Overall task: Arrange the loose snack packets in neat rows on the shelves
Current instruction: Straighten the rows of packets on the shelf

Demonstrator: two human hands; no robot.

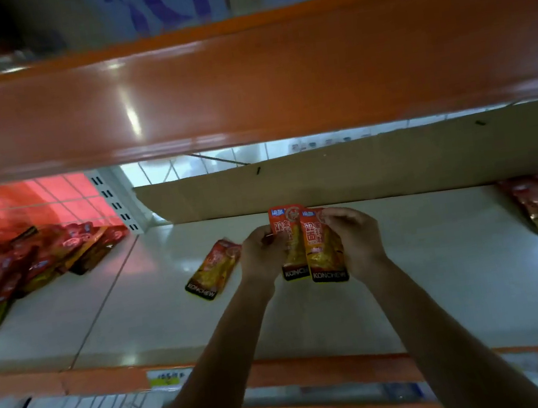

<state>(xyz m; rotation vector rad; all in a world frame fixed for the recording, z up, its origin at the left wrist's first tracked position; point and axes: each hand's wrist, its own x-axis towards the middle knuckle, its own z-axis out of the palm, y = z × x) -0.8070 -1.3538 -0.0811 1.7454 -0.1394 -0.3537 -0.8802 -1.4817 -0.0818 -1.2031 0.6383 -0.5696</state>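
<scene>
2 packets [319, 248], tops rearward, held by left hand [262, 255], right hand [357, 239].

White shelf [444, 283] under the left hand [262, 253] and right hand [355, 240]. Its orange front edge [284, 371] runs nearer the camera than the hands, with a yellow price tag [169, 378] down-left of the left hand. Wide orange beam [244, 86] above, glare streak on it. Cardboard sheet [342, 172] stands just behind the hands. White slotted upright [115, 201] back-left, and a wire grid [35, 202] with red glow further left. Blurry blue-printed boxes [163, 0] on top. Dim light.
</scene>
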